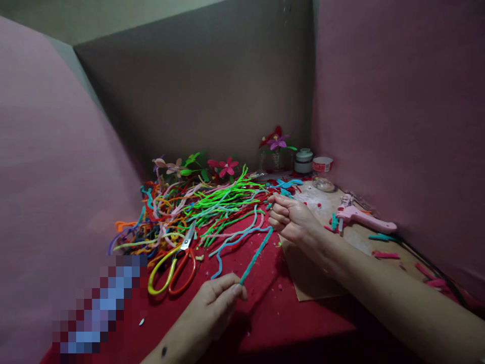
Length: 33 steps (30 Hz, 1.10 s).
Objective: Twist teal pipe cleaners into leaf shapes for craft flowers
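A teal pipe cleaner [257, 257] stretches slantwise between my two hands above the red cloth. Its lower end is pinched between the thumb and fingers of my left hand [223, 299]. Higher up and to the right, my right hand [290, 216] is closed around the other end, fingers curled in. Just left of the hands lie scissors [185, 245] with one yellow and one red handle, blades pointing away. Behind them spreads a heap of pipe cleaners [215, 202] in green, pink, orange and other colours.
A pink glue gun [366, 217] rests on a brown board [310, 275] at the right, among short red and teal pieces. Pipe-cleaner flowers [227, 166], a small grey-green jar [303, 161] and a tape roll [322, 164] stand at the back. Pink walls rise on both sides.
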Available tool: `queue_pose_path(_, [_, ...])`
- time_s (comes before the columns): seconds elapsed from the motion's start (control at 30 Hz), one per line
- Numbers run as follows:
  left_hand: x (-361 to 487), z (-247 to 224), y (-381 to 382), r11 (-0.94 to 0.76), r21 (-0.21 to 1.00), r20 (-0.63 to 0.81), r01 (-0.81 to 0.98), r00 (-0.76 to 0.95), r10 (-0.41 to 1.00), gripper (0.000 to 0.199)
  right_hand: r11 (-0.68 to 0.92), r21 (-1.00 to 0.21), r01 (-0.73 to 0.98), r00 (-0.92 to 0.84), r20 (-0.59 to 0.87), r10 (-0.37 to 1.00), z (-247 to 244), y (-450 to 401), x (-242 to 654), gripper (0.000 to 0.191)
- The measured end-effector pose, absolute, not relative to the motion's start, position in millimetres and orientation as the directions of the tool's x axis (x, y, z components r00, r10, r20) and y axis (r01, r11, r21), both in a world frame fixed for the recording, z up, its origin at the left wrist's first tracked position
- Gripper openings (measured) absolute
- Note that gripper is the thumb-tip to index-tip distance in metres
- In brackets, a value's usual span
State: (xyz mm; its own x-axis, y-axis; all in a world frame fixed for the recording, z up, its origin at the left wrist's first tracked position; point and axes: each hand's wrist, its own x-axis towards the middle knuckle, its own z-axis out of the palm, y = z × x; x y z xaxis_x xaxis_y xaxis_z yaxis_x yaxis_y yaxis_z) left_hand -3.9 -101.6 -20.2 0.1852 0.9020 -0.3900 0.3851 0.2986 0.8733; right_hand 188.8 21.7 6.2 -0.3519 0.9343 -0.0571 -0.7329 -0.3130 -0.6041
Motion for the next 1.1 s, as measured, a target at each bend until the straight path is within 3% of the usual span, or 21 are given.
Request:
queue_pose_path(0.2, [-2.6, -22.2, -106.2, 0.371, 0.927, -0.369, 0.056, 0.313, 0.875, 0.024, -0.357, -0.535, -0.766, -0.374, -0.083, 0.924, 6.9, 24.8, 194.2, 0.022])
queue_pose_path(0.27, [0.7, -22.6, -108.4, 0.389, 0.921, -0.359, -0.021, 0.34, 0.869, 0.022, -0.325, -0.561, -0.761, -0.353, -0.063, 0.934, 8.7, 24.4, 196.8, 0.023])
queue_pose_path(0.47, [1.8, -25.1, -107.2, 0.385, 0.922, -0.353, -0.042, 0.318, 0.88, 0.022, -0.246, -0.63, -0.736, -0.313, -0.005, 0.95, 14.0, 23.8, 200.3, 0.02])
queue_pose_path(0.7, [-7.9, -18.4, -102.2, 0.361, 0.924, -0.384, 0.13, 0.308, 0.871, 0.027, -0.264, -0.513, -0.817, -0.284, -0.04, 0.958, 23.4, 27.2, 206.0, 0.024])
queue_pose_path(0.8, [-3.0, -15.5, -103.2, 0.338, 0.912, -0.395, 0.232, 0.284, 0.874, 0.029, -0.168, -0.566, -0.807, -0.193, -0.016, 0.981, 22.5, 27.1, 208.1, 0.019])
queue_pose_path(0.9, [5.6, -15.3, -106.5, 0.13, 0.867, -0.278, 0.481, 0.249, 0.928, 0.028, -0.153, -0.585, -0.797, -0.149, -0.056, 0.987, 19.1, 27.4, 209.5, 0.023])
queue_pose_path(1.0, [12.5, -21.0, -111.5, -0.134, 0.702, -0.08, 0.7, 0.264, 0.961, 0.029, -0.269, -0.498, -0.825, -0.222, -0.152, 0.963, 19.2, 28.4, 212.7, 0.029])
queue_pose_path(1.1, [11.7, -26.2, -114.1, -0.181, 0.63, -0.071, 0.755, 0.288, 0.955, 0.029, -0.294, -0.415, -0.861, -0.251, -0.156, 0.955, 22.8, 27.2, 217.1, 0.031])
